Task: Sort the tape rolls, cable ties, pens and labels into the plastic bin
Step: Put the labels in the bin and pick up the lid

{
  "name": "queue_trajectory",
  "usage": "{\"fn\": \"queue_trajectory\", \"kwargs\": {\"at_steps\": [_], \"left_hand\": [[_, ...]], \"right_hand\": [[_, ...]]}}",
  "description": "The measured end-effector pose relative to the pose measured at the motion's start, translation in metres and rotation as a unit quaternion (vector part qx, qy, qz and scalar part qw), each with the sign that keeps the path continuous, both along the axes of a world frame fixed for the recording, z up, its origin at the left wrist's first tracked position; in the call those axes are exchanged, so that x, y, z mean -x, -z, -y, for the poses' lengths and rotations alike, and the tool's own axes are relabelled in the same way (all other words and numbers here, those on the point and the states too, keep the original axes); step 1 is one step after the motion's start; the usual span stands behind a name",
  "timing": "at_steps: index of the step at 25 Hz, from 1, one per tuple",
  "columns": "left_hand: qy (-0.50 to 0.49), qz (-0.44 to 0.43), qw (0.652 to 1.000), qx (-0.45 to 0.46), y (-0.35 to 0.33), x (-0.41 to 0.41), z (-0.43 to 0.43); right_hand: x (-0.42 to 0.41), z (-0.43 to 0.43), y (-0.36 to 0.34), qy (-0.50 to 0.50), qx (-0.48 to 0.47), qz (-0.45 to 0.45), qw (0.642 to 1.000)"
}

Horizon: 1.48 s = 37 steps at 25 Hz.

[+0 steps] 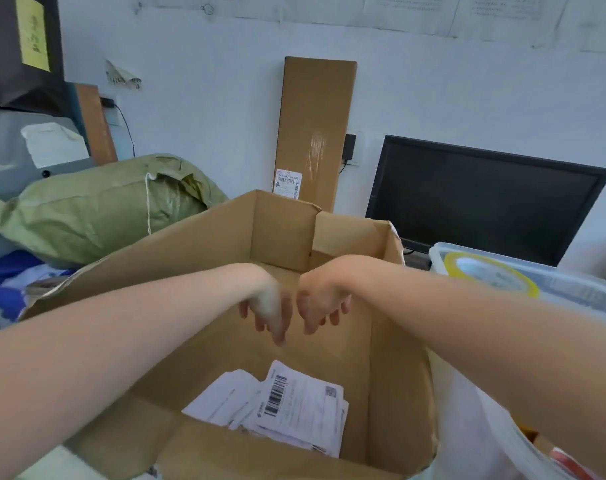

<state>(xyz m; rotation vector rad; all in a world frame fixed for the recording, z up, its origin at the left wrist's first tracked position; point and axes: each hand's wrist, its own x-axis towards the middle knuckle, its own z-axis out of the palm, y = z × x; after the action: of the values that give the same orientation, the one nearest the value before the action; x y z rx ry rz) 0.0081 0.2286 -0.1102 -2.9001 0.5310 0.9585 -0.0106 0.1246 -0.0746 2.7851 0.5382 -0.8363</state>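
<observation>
Both my arms reach over an open cardboard box (197, 258). My left hand (268, 308) and my right hand (320, 303) hang side by side above its inside, fingers pointing down and loosely apart, with nothing in them. At the bottom of the box lies a loose pile of white shipping labels (287, 407) with barcodes. To the right stands a clear plastic bin (571, 289), partly behind my right forearm, and a roll of yellowish tape (492, 271) rests in it.
A green woven sack (97, 209) lies left of the box. A tall flat carton (312, 129) leans on the back wall. A dark monitor (481, 199) stands at the right rear. Blue patterned material (7, 289) lies at far left.
</observation>
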Motion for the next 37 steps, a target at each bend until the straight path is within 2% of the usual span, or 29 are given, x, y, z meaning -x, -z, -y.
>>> {"fn": "queue_trajectory", "kwargs": {"at_steps": [4,8,10,13,15,18,24,28,30,33,35,37], "left_hand": [[0.032,-0.023,0.995,-0.097,0.025,0.005,-0.020],[0.034,-0.019,0.992,-0.120,0.043,0.017,-0.029],[0.064,0.023,0.987,-0.147,0.048,0.024,-0.021],[0.100,0.044,0.983,-0.145,0.051,0.027,-0.010],[0.113,0.037,0.983,-0.136,0.054,0.027,-0.007],[0.104,-0.006,0.988,-0.118,0.060,0.026,-0.005],[0.030,-0.082,0.996,-0.033,0.060,0.015,-0.012],[-0.040,-0.122,0.988,0.081,0.046,0.007,-0.024],[-0.050,-0.087,0.989,0.107,0.039,0.001,-0.030],[-0.087,0.053,0.976,0.191,0.030,-0.013,-0.044],[-0.131,0.126,0.935,0.304,0.027,-0.018,-0.050],[-0.155,0.158,0.891,0.395,0.026,-0.020,-0.050]], "right_hand": [[-0.007,-0.024,0.043,0.002,0.012,-0.081,0.997],[-0.001,-0.017,0.072,0.043,0.031,-0.128,0.990],[0.004,-0.012,0.081,0.054,0.034,-0.127,0.990],[0.010,-0.008,0.092,0.019,0.045,-0.075,0.996],[0.011,-0.008,0.091,0.009,0.042,-0.059,0.997],[0.012,-0.008,0.090,0.038,0.024,-0.095,0.994],[0.012,-0.008,0.096,0.096,-0.043,-0.118,0.987],[0.007,-0.010,0.092,0.071,-0.004,-0.115,0.991],[0.000,-0.008,0.082,0.085,-0.017,-0.090,0.992],[-0.017,-0.004,0.058,0.092,-0.099,0.019,0.991],[-0.026,0.000,0.044,0.105,-0.145,0.112,0.978],[-0.032,0.006,0.036,0.111,-0.179,0.185,0.960]]}}
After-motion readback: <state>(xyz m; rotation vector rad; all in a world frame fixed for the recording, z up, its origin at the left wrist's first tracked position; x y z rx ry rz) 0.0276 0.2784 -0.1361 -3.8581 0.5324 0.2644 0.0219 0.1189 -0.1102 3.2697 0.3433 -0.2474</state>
